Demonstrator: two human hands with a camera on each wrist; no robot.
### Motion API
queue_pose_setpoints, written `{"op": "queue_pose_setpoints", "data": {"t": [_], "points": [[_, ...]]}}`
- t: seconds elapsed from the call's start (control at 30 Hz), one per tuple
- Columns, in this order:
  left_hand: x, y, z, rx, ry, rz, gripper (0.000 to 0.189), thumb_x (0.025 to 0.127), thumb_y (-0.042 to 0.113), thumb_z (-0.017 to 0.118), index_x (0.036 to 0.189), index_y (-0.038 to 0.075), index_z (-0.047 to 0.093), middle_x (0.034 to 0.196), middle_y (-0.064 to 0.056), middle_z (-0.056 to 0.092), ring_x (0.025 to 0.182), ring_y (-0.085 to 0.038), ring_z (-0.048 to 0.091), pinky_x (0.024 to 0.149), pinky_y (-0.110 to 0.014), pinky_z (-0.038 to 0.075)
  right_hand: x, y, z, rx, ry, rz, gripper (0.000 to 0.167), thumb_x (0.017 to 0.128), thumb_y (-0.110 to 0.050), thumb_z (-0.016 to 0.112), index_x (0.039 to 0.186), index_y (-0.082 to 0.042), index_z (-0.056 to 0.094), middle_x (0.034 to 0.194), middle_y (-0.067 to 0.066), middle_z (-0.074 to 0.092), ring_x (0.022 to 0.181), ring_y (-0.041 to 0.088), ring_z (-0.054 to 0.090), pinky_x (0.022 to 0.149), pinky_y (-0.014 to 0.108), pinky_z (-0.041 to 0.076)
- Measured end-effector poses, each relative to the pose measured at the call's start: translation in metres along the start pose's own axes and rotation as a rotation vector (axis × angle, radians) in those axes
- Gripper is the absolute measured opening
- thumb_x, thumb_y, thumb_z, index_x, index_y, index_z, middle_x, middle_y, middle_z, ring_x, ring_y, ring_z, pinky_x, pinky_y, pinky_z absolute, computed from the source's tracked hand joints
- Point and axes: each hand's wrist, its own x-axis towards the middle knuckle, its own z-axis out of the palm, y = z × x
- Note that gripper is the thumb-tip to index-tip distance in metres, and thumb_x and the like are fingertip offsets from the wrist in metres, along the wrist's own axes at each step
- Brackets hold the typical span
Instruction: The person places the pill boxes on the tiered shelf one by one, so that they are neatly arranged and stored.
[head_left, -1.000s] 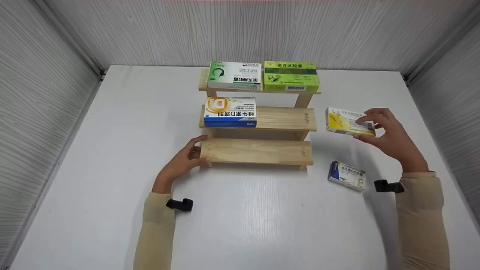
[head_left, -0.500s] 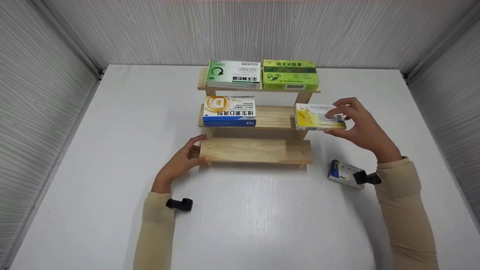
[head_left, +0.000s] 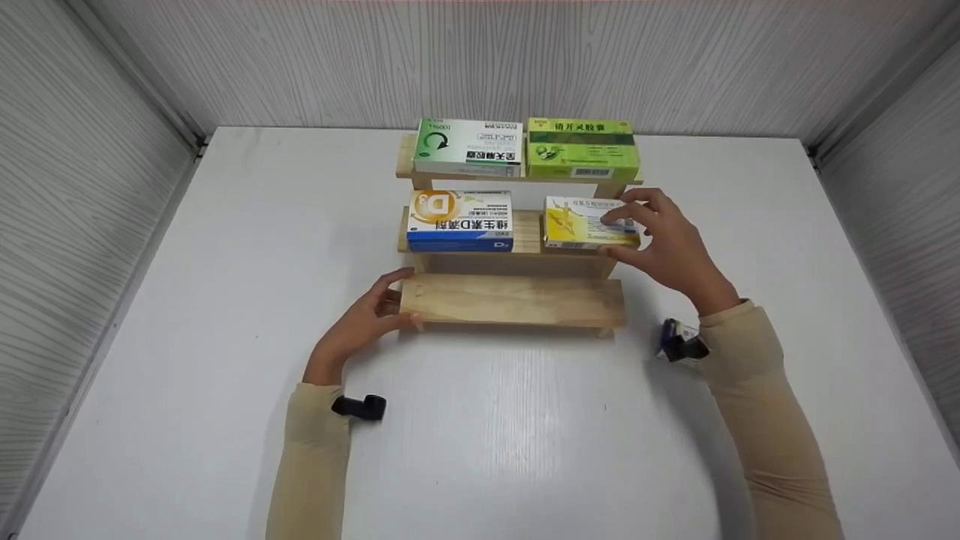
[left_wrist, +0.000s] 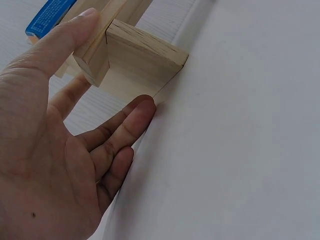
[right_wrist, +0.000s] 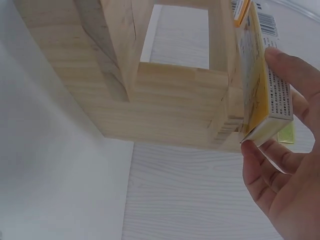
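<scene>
My right hand (head_left: pixel 667 244) grips a white and yellow medicine box (head_left: pixel 581 223) at its right end, thumb at the front, fingers behind and on top. The box is at the right part of the middle tier of a three-tier wooden display rack (head_left: pixel 514 301). In the right wrist view the medicine box (right_wrist: pixel 270 85) lies right at the shelf board. At the rack's lowest tier, my left hand (head_left: pixel 366 321) holds the left end of the board between thumb and index finger; in the left wrist view the other fingers of this hand (left_wrist: pixel 75 135) hang below the board.
A blue and white D3 box (head_left: pixel 460 221) stands on the middle tier's left. Above it on the top tier are a green-white box (head_left: pixel 469 148) and a lime-green box (head_left: pixel 582 148). Another small box (head_left: pixel 667 334) lies on the white table (head_left: pixel 510 450), partly hidden by the right wrist camera.
My right hand has carried the white and yellow medicine box leftward from beside the rack onto the middle tier's right part. The left hand has stayed on the rack.
</scene>
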Motion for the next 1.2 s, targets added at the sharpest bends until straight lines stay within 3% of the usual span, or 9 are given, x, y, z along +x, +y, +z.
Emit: {"op": "queue_pose_setpoints", "data": {"t": [0.2,0.4,0.7,0.8,0.9,1.07,1.2], "points": [[0.0,0.001,0.0,0.006,0.001,-0.001,0.076,0.085,0.035,0.072,0.149,0.034,0.03,0.126,-0.015,0.056,0.111,-0.026,0.055,0.096,-0.041,0.038,0.002,-0.003,0.013,-0.008,0.02,-0.015,0.035,0.082,-0.024,0.077,0.114,-0.014,0.066,0.136,0.014,0.047,0.112,0.033,0.049,0.082,0.052,0.043],[-0.001,0.003,0.0,0.015,-0.002,-0.021,0.078,0.084,0.041,0.073,0.149,0.037,0.03,0.128,-0.014,0.054,0.113,-0.027,0.054,0.097,-0.043,0.039,0.005,-0.007,0.02,-0.057,0.033,-0.021,0.034,0.083,-0.027,0.077,0.113,-0.016,0.067,0.134,0.013,0.049,0.1,0.029,0.051,0.071,0.044,0.043],[0.001,0.002,0.0,0.024,-0.007,-0.022,0.08,0.084,0.04,0.073,0.15,0.035,0.029,0.128,-0.015,0.054,0.112,-0.027,0.054,0.097,-0.042,0.038,0.006,-0.01,0.024,-0.126,0.041,-0.043,0.037,0.083,-0.033,0.076,0.115,-0.017,0.067,0.132,0.013,0.051,0.107,0.032,0.052,0.074,0.048,0.046],[-0.006,0.017,-0.001,0.022,-0.016,-0.027,0.078,0.086,0.033,0.072,0.151,0.028,0.028,0.128,-0.018,0.054,0.112,-0.029,0.054,0.099,-0.042,0.037,0.006,-0.011,0.023,-0.135,0.038,-0.05,0.037,0.084,-0.034,0.075,0.115,-0.017,0.066,0.132,0.013,0.051,0.106,0.032,0.052,0.074,0.049,0.046],[-0.008,0.021,-0.001,0.019,-0.023,-0.035,0.078,0.088,0.027,0.071,0.152,0.025,0.027,0.13,-0.021,0.052,0.115,-0.031,0.053,0.1,-0.044,0.037,0.006,-0.012,0.023,-0.149,0.037,-0.059,0.037,0.084,-0.034,0.074,0.116,-0.017,0.065,0.133,0.014,0.051,0.106,0.032,0.053,0.075,0.049,0.047],[0.001,0.002,-0.001,0.01,-0.013,-0.029,0.08,0.087,0.033,0.072,0.152,0.032,0.026,0.134,-0.018,0.05,0.117,-0.031,0.051,0.102,-0.046,0.036,0.004,-0.011,0.02,-0.176,0.042,-0.079,0.039,0.085,-0.034,0.073,0.119,-0.018,0.065,0.14,0.015,0.045,0.108,0.033,0.058,0.072,0.048,0.049],[0.002,0.0,0.0,0.025,-0.008,-0.025,0.08,0.085,0.039,0.072,0.151,0.035,0.026,0.136,-0.017,0.049,0.117,-0.029,0.052,0.101,-0.046,0.037,-0.003,-0.007,0.014,-0.154,0.081,-0.066,0.041,0.084,-0.032,0.074,0.121,-0.017,0.064,0.144,0.011,0.043,0.107,0.032,0.062,0.067,0.047,0.051]]}}
